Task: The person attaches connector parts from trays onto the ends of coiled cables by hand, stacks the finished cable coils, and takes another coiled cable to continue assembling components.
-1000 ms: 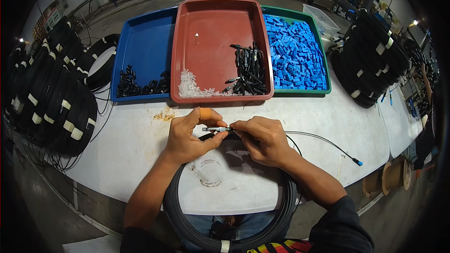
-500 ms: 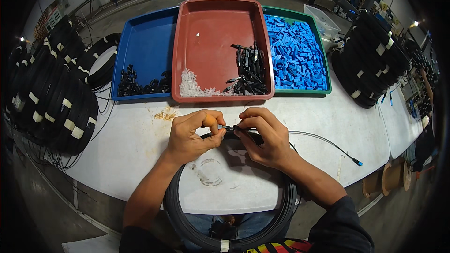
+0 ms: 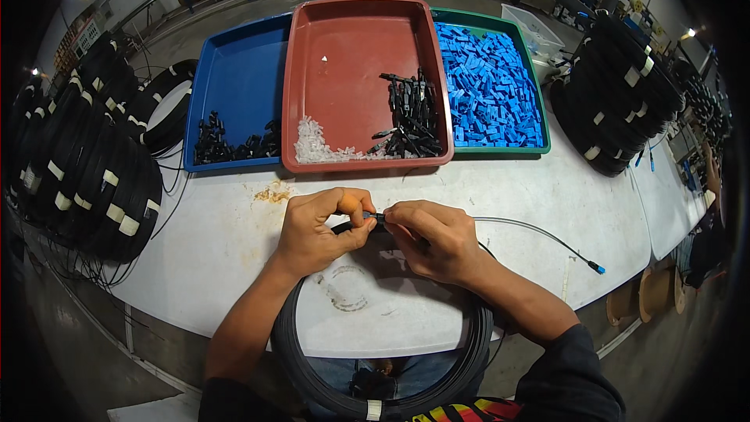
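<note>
A small black cable connector (image 3: 379, 219) spans the short gap between my two hands, above the table's middle. My left hand (image 3: 320, 227) pinches its left end between thumb and forefinger, hiding most of that end. On the other end, the thumb and fingers of my right hand (image 3: 437, 242) are closed. Below them a large coil of black cable (image 3: 287, 332) rests partly on the table edge and partly over my lap. A thin cable (image 3: 531, 227) runs out past my right hand and ends in a blue-tipped connector (image 3: 597, 268).
Behind my hands stand a blue tray (image 3: 242, 59) with black parts, a red tray (image 3: 359, 39) with clear and black pieces, and a green tray (image 3: 544, 141) full of blue clips. Stacked cable coils flank them, left (image 3: 94, 180) and right (image 3: 617, 101).
My right hand has moved slightly left and its fingers have closed down on the connector, the knuckles now lower. The left hand keeps its pinch. The camera view has shifted slightly.
</note>
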Demonstrator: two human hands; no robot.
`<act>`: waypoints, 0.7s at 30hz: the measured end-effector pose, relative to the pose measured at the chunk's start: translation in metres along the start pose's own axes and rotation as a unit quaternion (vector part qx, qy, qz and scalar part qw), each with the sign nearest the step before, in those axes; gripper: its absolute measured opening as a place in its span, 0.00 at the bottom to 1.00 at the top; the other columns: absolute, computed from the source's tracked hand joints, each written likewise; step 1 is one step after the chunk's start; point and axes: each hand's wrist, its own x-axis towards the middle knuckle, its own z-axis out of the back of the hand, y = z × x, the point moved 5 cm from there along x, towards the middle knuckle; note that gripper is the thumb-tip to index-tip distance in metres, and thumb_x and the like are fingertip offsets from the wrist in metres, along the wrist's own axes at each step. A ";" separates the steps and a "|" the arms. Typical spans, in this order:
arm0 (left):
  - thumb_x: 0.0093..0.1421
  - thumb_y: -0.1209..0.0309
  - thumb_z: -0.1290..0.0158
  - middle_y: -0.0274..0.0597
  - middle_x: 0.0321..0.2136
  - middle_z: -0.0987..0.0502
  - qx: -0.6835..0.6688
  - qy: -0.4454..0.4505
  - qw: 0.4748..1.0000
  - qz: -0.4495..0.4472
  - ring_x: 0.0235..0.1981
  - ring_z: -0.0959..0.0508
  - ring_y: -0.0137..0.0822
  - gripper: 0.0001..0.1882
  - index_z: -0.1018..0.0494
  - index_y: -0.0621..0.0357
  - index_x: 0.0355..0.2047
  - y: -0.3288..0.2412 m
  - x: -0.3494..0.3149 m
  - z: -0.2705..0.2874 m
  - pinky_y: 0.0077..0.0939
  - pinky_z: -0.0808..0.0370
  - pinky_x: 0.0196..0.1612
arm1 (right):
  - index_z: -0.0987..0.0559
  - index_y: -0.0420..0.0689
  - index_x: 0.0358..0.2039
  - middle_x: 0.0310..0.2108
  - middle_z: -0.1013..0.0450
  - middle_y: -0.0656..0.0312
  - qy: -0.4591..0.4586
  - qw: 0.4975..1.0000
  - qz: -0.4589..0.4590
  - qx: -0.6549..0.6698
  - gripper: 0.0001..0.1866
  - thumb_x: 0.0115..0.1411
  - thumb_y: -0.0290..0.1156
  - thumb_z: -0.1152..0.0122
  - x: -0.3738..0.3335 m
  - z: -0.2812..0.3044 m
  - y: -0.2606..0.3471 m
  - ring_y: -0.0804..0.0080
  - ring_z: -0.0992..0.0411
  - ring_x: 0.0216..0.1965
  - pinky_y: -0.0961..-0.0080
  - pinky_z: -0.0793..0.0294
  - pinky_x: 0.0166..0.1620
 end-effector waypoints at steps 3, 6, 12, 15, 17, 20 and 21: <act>0.52 0.82 0.33 0.42 0.33 0.16 -0.071 -0.011 0.996 0.043 0.33 0.17 0.29 0.09 0.25 0.63 0.26 0.008 -0.002 -0.001 0.24 0.20 0.42 | 0.21 0.37 0.39 0.33 0.21 0.53 -0.018 0.999 0.035 -0.009 0.13 0.52 0.15 0.33 -0.001 0.001 0.000 0.58 0.20 0.29 0.69 0.20 0.32; 0.55 0.83 0.33 0.47 0.35 0.17 -0.124 -0.005 0.989 0.086 0.36 0.17 0.32 0.08 0.24 0.65 0.29 0.012 -0.003 0.001 0.26 0.19 0.42 | 0.21 0.37 0.39 0.34 0.21 0.53 -0.018 0.999 0.051 -0.003 0.13 0.51 0.14 0.34 -0.002 0.004 0.000 0.58 0.20 0.30 0.68 0.19 0.32; 0.51 0.80 0.30 0.46 0.34 0.14 0.006 0.014 1.000 -0.022 0.34 0.13 0.33 0.11 0.17 0.66 0.35 0.003 0.000 -0.001 0.24 0.17 0.40 | 0.20 0.37 0.39 0.32 0.21 0.51 0.049 0.998 -0.039 0.019 0.12 0.53 0.16 0.34 -0.003 0.003 -0.008 0.57 0.20 0.30 0.67 0.21 0.31; 0.49 0.80 0.30 0.46 0.34 0.14 0.099 -0.002 0.992 -0.074 0.33 0.13 0.35 0.11 0.17 0.66 0.33 -0.007 0.002 0.000 0.23 0.17 0.39 | 0.20 0.37 0.39 0.31 0.21 0.51 0.050 0.985 -0.138 0.088 0.10 0.54 0.18 0.33 0.000 0.000 -0.019 0.54 0.20 0.30 0.68 0.21 0.34; 0.48 0.79 0.29 0.45 0.32 0.14 0.122 -0.007 0.988 -0.090 0.31 0.13 0.35 0.11 0.17 0.65 0.32 -0.007 0.001 0.002 0.23 0.17 0.37 | 0.20 0.38 0.38 0.32 0.21 0.53 0.055 0.987 -0.128 0.078 0.11 0.54 0.19 0.33 0.002 0.002 -0.015 0.55 0.21 0.29 0.67 0.22 0.33; 0.48 0.79 0.29 0.46 0.29 0.14 0.136 -0.003 0.987 -0.088 0.28 0.13 0.36 0.09 0.16 0.64 0.30 -0.007 0.000 0.002 0.22 0.18 0.35 | 0.20 0.41 0.38 0.32 0.22 0.56 0.061 0.994 -0.089 0.027 0.12 0.51 0.19 0.32 -0.001 0.001 -0.014 0.58 0.21 0.28 0.67 0.22 0.30; 0.48 0.80 0.30 0.47 0.28 0.14 0.130 0.007 0.989 -0.070 0.28 0.13 0.37 0.08 0.16 0.64 0.29 -0.007 0.000 0.002 0.22 0.18 0.34 | 0.20 0.42 0.38 0.32 0.22 0.58 0.060 0.996 -0.059 -0.009 0.14 0.50 0.19 0.32 -0.002 0.000 -0.013 0.60 0.22 0.27 0.68 0.23 0.29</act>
